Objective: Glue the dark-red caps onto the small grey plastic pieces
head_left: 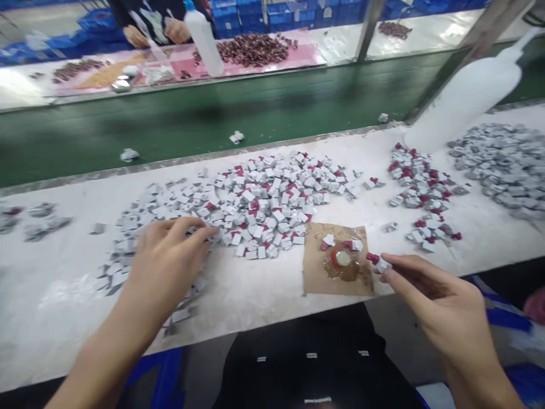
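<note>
Between the thumb and fingers of my right hand [438,307] is a small white and dark red plastic part [378,262], held at the right edge of a brown cardboard piece [313,278]. On that cardboard lie two similar parts and a round cap [343,258] with a red rim, amid a wet brown stain. My left hand [170,255] reaches over the left side of a heap of white and red parts [272,199]. Its fingers are bent down among the grey-white pieces, and their tips are partly hidden, so any piece in them cannot be made out.
A large white squeeze bottle [464,102] leans at the right, near a small pile of red-white parts [426,187] and a grey pile [506,165]. A green belt [179,125] runs behind the table. Across it, a person's hands [176,31] are above a pink work surface.
</note>
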`<state>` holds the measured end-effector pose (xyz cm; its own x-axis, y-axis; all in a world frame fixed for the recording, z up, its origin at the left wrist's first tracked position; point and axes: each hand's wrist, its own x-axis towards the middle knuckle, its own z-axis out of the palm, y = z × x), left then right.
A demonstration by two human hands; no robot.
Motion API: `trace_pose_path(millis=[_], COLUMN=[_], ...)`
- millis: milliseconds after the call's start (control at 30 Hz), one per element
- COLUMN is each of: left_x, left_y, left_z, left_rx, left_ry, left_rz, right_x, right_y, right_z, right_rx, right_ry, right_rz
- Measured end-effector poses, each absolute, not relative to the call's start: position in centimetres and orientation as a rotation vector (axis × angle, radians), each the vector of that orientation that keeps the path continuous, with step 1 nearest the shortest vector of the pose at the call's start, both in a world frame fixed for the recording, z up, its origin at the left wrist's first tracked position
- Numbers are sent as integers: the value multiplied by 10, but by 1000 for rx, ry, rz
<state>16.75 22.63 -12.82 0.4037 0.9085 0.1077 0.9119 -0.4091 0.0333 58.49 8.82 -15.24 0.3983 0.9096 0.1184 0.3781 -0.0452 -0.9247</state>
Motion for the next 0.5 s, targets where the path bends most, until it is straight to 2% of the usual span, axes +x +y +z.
trace_pose_path(millis=[133, 333, 500], left_x=[174, 219, 240], left_y=[217, 172, 158], left_z=[-136, -153, -160], left_rx=[-2667, -2968, -2947], left_ry=[-1774, -1792, -1938], left_rz=[-528, -789, -933], right_x=[578, 567, 562], right_y=[88, 89, 90], right_z=[-156, -156, -160], right_rx=[-1575, -1497, -1480], right_ry=[-1167, -1284, -1314], right_rz=[619, 624, 627])
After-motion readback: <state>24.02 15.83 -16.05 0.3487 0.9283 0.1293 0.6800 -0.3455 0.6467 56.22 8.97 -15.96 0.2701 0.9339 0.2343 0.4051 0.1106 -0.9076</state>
